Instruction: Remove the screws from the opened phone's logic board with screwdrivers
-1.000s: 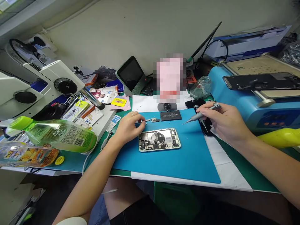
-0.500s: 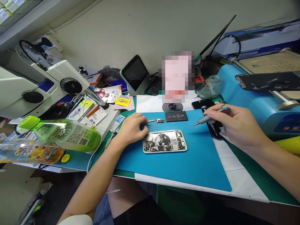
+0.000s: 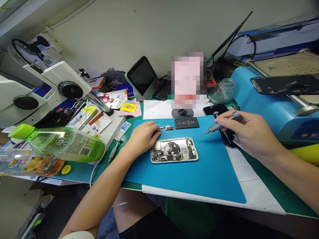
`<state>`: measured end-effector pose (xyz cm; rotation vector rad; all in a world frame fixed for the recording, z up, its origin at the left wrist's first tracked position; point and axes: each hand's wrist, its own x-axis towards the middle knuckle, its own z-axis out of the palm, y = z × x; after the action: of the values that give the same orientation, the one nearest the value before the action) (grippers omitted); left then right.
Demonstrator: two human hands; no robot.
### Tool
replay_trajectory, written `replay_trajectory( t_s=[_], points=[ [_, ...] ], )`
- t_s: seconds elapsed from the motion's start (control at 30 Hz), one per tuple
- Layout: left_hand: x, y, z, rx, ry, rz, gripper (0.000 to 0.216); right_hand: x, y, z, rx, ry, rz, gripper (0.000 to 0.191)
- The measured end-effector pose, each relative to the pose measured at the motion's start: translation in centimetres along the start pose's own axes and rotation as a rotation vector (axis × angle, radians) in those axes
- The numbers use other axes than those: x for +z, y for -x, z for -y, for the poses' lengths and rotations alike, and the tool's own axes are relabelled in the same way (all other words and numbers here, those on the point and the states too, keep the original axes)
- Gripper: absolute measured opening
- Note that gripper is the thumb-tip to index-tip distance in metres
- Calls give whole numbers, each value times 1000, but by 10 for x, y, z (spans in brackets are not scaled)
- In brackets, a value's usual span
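Note:
An opened phone lies on the blue mat, its inner boards showing. My left hand rests at the phone's upper left corner, fingers curled together; whatever they pinch is hidden. Just past the fingertips, the end of a thin light stick shows beside a small metal phone part. A black phone battery lies to the right of that part. In my right hand is a slim grey precision screwdriver, its tip pointing down-left above the mat, right of the phone and apart from it.
Bottles lie at the left below a white microscope arm. A small screen and a glass jar stand at the back. A blue machine carrying a detached phone screen is at the right.
The fingers of my left hand have drawn together and moved slightly right over the thin stick, covering more of it. My right hand holds the screwdriver much as before. The view has shifted a little.

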<state>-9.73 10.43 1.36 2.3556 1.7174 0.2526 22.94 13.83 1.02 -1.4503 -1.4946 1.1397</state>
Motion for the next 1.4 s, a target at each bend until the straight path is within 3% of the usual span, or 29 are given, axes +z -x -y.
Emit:
replay_trajectory(
  t_s=[0.23,0.3,0.43,0.57,0.73,1.07,1.4],
  points=[
    [-7,6,-7,-37,326,-108,19,1,2,3,26,-12,6,39],
    [-15,16,-20,-52,485,-149,12,1,2,3,29,-29,7,39],
    [-20,44,-60,-99,867,-209,18,0,2,1,16,-80,7,40],
    [5,65,-96,-180,1224,-249,29,0,2,-1,-3,-112,1,37],
    [37,78,-116,-300,1488,-272,26,2,4,-4,-73,-147,-1,35],
    [46,86,-125,-358,1651,-225,12,1,4,-9,-188,-202,-36,34],
    [47,87,-123,-349,1560,-283,10,5,4,-3,-135,-216,-69,44]
  ],
)
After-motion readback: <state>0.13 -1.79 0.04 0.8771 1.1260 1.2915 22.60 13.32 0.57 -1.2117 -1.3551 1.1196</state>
